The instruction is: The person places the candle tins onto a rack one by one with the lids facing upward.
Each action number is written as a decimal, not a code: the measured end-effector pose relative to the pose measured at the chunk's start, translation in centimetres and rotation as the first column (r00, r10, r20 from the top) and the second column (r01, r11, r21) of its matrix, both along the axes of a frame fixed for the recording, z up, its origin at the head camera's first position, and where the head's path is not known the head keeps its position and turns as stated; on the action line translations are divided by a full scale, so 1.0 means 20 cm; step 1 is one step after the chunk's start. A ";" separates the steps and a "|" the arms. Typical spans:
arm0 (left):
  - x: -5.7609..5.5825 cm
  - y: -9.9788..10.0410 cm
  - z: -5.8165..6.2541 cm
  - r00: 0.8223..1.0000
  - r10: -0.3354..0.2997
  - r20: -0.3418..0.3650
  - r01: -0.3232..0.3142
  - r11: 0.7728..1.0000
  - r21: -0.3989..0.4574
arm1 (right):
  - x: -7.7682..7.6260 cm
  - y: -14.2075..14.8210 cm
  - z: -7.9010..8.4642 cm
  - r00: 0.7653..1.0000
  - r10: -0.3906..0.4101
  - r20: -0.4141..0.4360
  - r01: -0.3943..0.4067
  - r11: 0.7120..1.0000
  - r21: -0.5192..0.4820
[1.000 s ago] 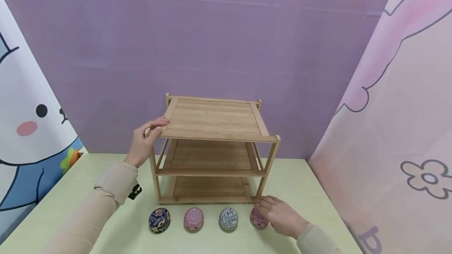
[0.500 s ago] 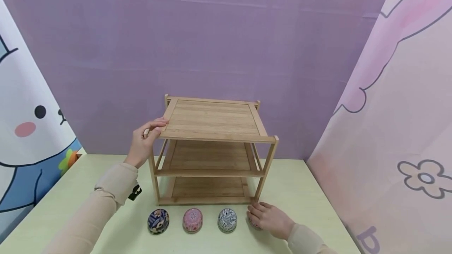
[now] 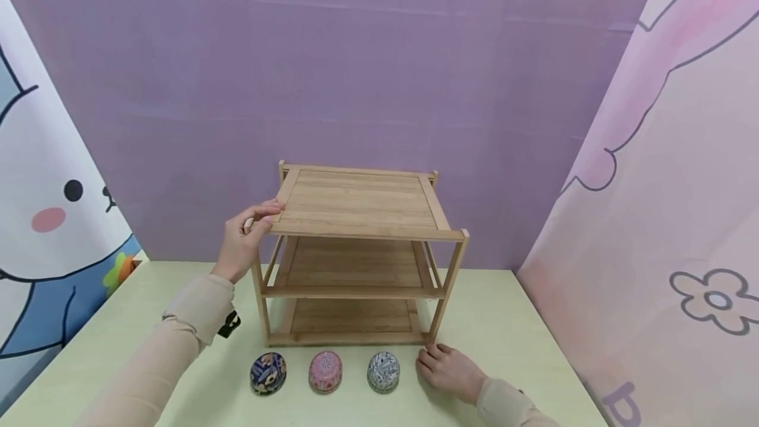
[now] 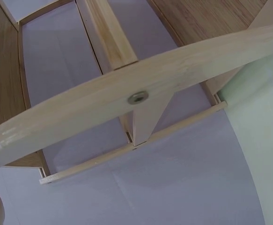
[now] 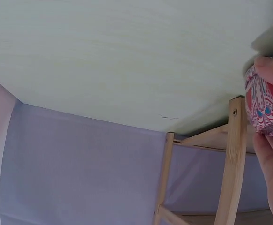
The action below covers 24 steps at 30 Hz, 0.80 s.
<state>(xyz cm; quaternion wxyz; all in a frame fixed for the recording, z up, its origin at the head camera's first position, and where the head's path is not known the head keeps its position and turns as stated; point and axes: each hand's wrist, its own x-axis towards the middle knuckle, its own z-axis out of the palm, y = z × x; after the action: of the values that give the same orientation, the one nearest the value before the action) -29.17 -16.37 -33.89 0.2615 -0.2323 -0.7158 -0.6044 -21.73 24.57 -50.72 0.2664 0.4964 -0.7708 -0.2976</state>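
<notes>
My left hand point(image 3: 240, 242) grips the front left corner of the top board of a three-tier wooden shelf rack point(image 3: 362, 199), thumb at the front edge and fingers on top. At the rack's front right foot, my right hand point(image 3: 449, 371) holds a small round tin. The head view hides this tin beneath the hand. In the right wrist view, the red and pink patterned tin point(image 5: 266, 105) sits between thumb and fingers, close to the table. The left wrist view shows the rack's side rail point(image 4: 94, 101) and little of the hand.
Lined up before the rack are a dark blue patterned tin point(image 3: 268, 373), a pink tin point(image 3: 325, 372) and a grey-white leaf-patterned tin point(image 3: 383, 372). All stand on the pale green table point(image 3: 504, 321). A purple backdrop point(image 3: 379, 71) rises behind, with printed panels at both sides.
My right hand has shifted slightly left and its fingers have closed round the rightmost tin, now covered in the head view. The left hand keeps its place on the rack.
</notes>
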 end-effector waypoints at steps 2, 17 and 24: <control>0.00 0.00 0.00 1.000 0.009 -0.001 -0.009 1.000 -0.008 | 0.00 0.00 -0.01 1.000 -0.009 -0.006 0.009 1.000 0.000; -0.01 0.00 0.00 1.000 0.010 -0.028 -0.009 1.000 0.017 | 0.02 -0.02 0.02 0.998 -0.033 -0.060 0.035 0.999 0.029; 0.00 0.01 0.01 1.000 0.013 -0.018 -0.012 1.000 0.027 | 0.02 -0.01 0.02 0.999 -0.021 -0.038 0.020 0.999 -0.026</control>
<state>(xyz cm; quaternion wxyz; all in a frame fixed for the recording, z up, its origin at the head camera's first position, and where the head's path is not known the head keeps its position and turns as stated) -29.20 -16.26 -33.76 0.2750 -0.2299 -0.7065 -0.6103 -21.31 24.45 -50.39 0.2843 0.4791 -0.7743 -0.3001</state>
